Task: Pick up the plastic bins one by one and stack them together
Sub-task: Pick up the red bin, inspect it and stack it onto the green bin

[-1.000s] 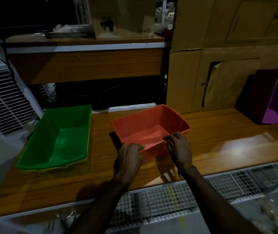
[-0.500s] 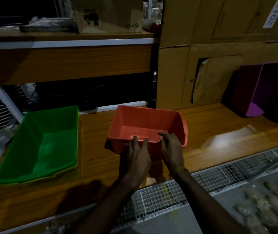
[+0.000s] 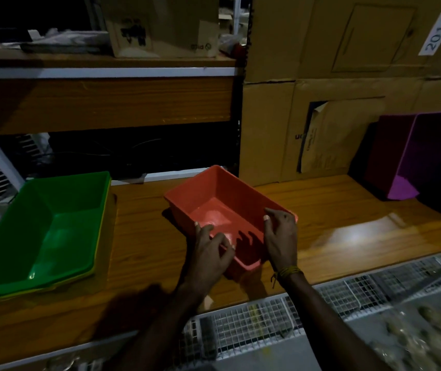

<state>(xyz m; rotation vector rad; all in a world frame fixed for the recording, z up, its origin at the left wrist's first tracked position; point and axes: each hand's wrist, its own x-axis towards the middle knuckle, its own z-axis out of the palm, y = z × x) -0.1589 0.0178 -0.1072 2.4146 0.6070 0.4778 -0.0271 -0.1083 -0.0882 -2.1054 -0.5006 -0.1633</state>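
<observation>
Dim wooden shelf: our left hand and right hand pinch the red plastic bin's rims; skewed, it could jam on the green plastic bin.

Place: storeroom or warehouse work area, dimly lit.
Stock: stacked cardboard cartons, one bearing a "2014" label.
Shelving: wood-faced shelf carrying a box and papers.
Surface: wooden table.
Flooring: wire mesh grating below the table edge.
</observation>
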